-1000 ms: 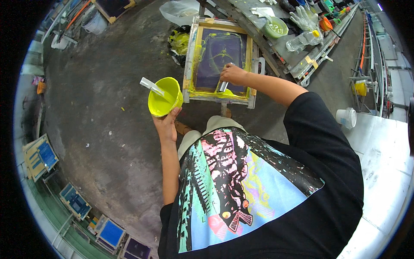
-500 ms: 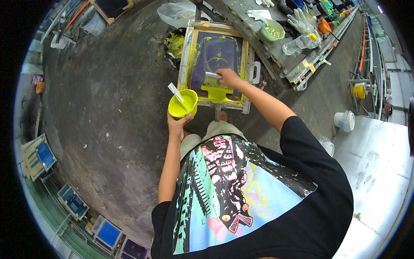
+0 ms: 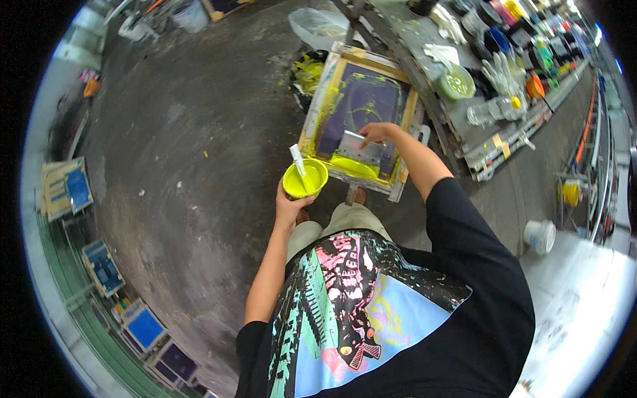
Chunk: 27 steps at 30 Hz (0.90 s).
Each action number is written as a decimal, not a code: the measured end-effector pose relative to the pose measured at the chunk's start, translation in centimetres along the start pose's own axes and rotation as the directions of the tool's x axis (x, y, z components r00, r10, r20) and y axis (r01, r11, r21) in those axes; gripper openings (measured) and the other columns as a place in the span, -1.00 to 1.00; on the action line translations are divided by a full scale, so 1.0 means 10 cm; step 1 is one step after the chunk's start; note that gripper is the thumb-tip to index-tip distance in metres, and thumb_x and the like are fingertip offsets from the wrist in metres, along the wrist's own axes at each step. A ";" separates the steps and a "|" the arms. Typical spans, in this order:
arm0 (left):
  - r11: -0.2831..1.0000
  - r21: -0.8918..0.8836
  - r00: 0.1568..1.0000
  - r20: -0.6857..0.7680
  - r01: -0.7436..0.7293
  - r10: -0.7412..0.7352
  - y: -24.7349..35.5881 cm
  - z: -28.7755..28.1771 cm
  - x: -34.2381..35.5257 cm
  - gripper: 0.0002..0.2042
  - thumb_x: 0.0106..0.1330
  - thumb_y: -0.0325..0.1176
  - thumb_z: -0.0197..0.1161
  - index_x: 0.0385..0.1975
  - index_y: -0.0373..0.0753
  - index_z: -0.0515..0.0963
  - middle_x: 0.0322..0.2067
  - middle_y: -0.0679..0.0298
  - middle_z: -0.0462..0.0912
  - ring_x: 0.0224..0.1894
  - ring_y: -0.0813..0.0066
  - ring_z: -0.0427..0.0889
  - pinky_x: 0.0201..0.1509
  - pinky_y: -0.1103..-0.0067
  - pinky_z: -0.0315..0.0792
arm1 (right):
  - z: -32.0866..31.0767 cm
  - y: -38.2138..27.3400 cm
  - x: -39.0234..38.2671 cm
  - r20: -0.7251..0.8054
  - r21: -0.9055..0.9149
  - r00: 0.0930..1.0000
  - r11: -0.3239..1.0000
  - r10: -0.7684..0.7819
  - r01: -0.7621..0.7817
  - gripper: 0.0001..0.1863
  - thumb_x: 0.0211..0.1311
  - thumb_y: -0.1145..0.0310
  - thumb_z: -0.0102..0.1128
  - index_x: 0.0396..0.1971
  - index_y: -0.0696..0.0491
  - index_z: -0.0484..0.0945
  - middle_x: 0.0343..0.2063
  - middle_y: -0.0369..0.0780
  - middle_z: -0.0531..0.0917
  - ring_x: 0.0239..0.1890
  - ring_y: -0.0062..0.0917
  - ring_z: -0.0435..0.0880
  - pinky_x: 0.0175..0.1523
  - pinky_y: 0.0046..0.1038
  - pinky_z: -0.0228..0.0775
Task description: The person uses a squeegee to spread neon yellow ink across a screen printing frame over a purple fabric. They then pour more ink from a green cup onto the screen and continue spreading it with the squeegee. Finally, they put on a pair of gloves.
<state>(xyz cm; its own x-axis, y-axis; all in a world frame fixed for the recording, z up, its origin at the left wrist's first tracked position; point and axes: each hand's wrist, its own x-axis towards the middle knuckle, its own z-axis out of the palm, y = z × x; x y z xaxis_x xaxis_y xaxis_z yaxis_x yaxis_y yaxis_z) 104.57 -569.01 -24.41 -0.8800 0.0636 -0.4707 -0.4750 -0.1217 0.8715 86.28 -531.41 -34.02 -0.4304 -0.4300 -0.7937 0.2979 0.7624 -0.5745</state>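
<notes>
My left hand (image 3: 289,204) grips a yellow cup (image 3: 317,184) of bright yellow ink, with a white stick (image 3: 296,158) standing in it, just below the screen's lower left corner. My right hand (image 3: 377,134) is closed on a flat metal squeegee (image 3: 358,147) over the lower part of a framed purple screen (image 3: 365,93). A thick band of yellow ink (image 3: 353,166) lies below the squeegee near the screen's lower edge, and thin yellow smears mark the screen above it.
A long bench (image 3: 444,126) at upper right holds a pale green bowl (image 3: 456,83), gloves, bottles and containers. Yellow-stained plastic (image 3: 306,74) and a clear bag (image 3: 315,26) lie beside the screen. A white bucket (image 3: 539,236) is at right; several screens (image 3: 144,326) lean along the left.
My right hand has turned the squeegee from upright to lying across the screen's lower part, over the ink. The cup has moved rightward with my left hand. The whole view has shifted.
</notes>
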 end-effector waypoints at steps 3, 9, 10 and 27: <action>0.997 0.074 0.999 -0.017 -0.039 0.040 -0.09 -0.06 0.09 0.00 -0.21 -0.57 0.66 0.40 -0.22 0.32 0.28 0.21 0.50 0.34 0.32 0.47 0.43 0.39 0.34 | -0.05 0.15 -0.06 0.091 0.205 0.995 0.977 0.047 -0.065 -0.69 0.28 0.23 0.47 -0.09 0.05 0.64 -0.52 -0.40 0.55 -0.46 -0.68 0.51 -0.41 -0.45 0.39; 0.910 0.389 0.987 -0.008 -0.144 0.159 -0.22 0.20 0.60 0.01 -0.24 -0.50 0.66 0.40 -0.14 0.34 0.24 0.09 0.53 0.32 0.17 0.48 0.40 0.32 0.37 | -0.08 -0.33 -1.13 -0.120 0.534 0.985 0.828 -0.125 0.170 -0.53 0.30 0.27 0.46 0.15 0.09 0.57 -0.11 -0.32 0.74 -0.07 -0.65 0.69 0.01 -0.51 0.55; 0.903 0.380 0.980 0.078 -0.198 0.182 -0.08 0.32 0.67 0.01 -0.26 -0.44 0.67 0.39 -0.11 0.36 0.21 0.07 0.55 0.28 0.11 0.50 0.36 0.31 0.40 | -0.12 -0.36 -1.29 -0.214 0.517 0.968 0.825 -0.135 0.229 -0.54 0.26 0.27 0.49 0.11 0.09 0.60 -0.22 -0.37 0.73 -0.22 -0.71 0.65 -0.16 -0.56 0.49; 0.980 -0.198 0.856 0.508 0.014 0.091 1.19 1.43 0.58 -0.10 -0.10 -0.54 0.58 0.36 -0.12 0.31 0.10 0.21 0.59 0.07 0.35 0.68 -0.10 0.40 0.74 | 1.13 -1.68 -3.07 -0.969 -0.244 -0.089 0.831 -0.232 0.500 -0.61 0.20 0.58 0.47 0.00 0.15 0.56 -0.09 -0.24 0.70 -0.07 -0.60 0.66 0.04 -0.53 0.51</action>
<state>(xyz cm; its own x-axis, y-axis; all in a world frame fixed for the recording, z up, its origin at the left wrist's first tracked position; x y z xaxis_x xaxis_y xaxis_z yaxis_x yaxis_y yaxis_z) 93.82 -555.88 -14.78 -0.7978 0.5468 -0.2540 -0.4771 -0.3150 0.8205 104.10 -536.46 -2.29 -0.8563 0.3301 0.3972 -0.1757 0.5370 -0.8251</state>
